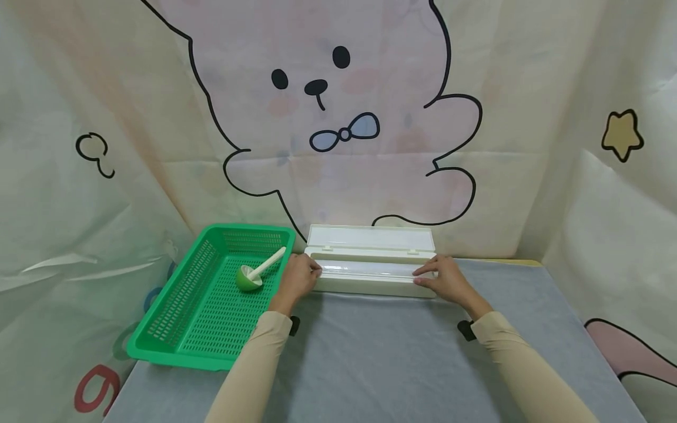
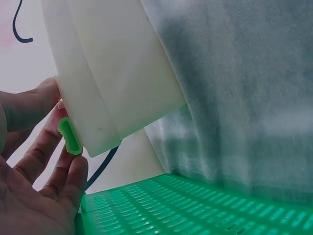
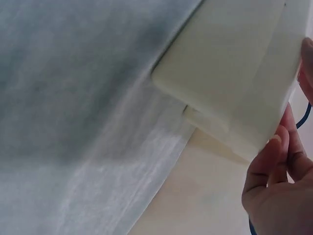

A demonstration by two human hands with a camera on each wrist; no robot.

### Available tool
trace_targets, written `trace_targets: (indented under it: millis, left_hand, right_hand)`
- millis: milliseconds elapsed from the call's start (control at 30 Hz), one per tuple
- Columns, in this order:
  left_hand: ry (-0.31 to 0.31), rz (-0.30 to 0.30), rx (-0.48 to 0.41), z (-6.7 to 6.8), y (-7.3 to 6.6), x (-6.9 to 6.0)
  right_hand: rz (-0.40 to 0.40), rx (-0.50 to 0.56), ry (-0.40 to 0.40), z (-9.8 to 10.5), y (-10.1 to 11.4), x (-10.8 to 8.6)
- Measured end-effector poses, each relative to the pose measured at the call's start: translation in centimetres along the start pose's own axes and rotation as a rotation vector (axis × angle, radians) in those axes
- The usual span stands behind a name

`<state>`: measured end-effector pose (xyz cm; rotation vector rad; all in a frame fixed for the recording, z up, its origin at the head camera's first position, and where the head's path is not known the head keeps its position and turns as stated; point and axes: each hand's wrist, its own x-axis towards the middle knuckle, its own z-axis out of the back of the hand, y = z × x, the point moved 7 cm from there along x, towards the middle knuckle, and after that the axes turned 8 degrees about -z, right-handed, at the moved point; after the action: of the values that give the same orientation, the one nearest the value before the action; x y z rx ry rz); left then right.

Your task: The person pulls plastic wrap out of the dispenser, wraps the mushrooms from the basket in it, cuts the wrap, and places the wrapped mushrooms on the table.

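A long off-white cling film dispenser [image 1: 372,286] lies on the table with its lid [image 1: 370,238] raised at the back. Glossy cling film [image 1: 370,268] stretches across its inside. At the left end, my left hand [image 1: 298,276] pinches at the film by the front rim. A small bright green piece [image 2: 71,137] with a ridged edge sits beside these fingers; its kind is unclear. My right hand [image 1: 448,278] pinches at the film at the right end, thumb near the front rim. Little of the film between the fingertips shows.
To the left stands a green plastic basket [image 1: 143,354]. In it lies a green ladle [image 1: 248,281] with a white handle, leaning toward the basket's right side. A grey cloth covers the table [image 1: 381,364]. Behind the dispenser hangs a printed curtain [image 1: 502,194].
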<state>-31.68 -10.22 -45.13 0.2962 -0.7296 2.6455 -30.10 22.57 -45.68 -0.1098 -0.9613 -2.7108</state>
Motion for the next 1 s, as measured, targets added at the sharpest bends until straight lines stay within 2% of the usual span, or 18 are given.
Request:
trace_targets:
  millis: [133,267,367,633,767,1000]
  left_hand:
    - [-0.005,0.002,-0.007,0.0,0.1,0.2]
    - [-0.016,-0.016,0.022,-0.2,0.1,0.4]
    - [-0.028,-0.01,0.058,-0.3,0.1,0.6]
    - [-0.019,0.048,0.076,-0.3,0.2,0.9]
    - [-0.02,0.036,0.066,-0.1,0.0,1.3]
    - [-0.055,0.018,0.044,1.1,-0.5,2.4]
  right_hand:
    - [-0.047,0.021,0.037,0.0,-0.5,0.5]
    - [-0.133,0.053,0.065,-0.1,-1.1,0.8]
    - [-0.162,0.064,0.064,-0.1,-1.2,0.9]
    - [-0.131,0.018,-0.077,0.1,-0.7,1.0]
    - [-0.123,-0.011,-0.142,0.2,-0.3,1.3]
    - [-0.013,-0.137,-0.22,0.8,0.7,2.6]
